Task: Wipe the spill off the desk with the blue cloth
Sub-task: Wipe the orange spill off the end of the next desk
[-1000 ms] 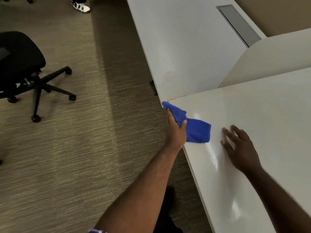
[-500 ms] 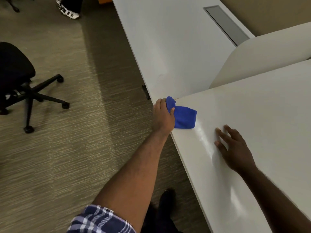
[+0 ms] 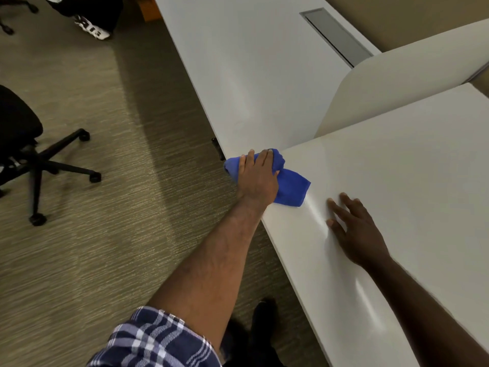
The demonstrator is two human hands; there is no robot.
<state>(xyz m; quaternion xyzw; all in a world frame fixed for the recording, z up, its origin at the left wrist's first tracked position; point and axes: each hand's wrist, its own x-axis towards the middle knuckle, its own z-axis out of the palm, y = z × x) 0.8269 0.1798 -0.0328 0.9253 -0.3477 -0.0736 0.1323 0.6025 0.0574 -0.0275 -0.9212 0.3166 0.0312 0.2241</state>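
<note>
The blue cloth [image 3: 292, 188] lies bunched over the near left corner of the white desk [image 3: 397, 181], partly hanging past the edge. My left hand [image 3: 258, 178] grips the cloth from above, fingers curled over its bunched end at the corner. My right hand [image 3: 354, 229] rests flat on the desk a little to the right of the cloth, fingers spread, holding nothing. A glossy streak shows on the desk between the cloth and my right hand; no distinct spill can be made out.
A second white desk [image 3: 251, 62] with a grey cable slot [image 3: 336, 35] stretches away behind, split off by a curved beige divider [image 3: 397, 88]. A black office chair [image 3: 31, 154] stands on the carpet at left. Someone's sneaker [image 3: 91, 27] is at top left.
My left hand has shifted its hold, now lying over the top of the cloth at the desk corner; the cloth bunched up and hangs over the edge. My right hand stayed flat.
</note>
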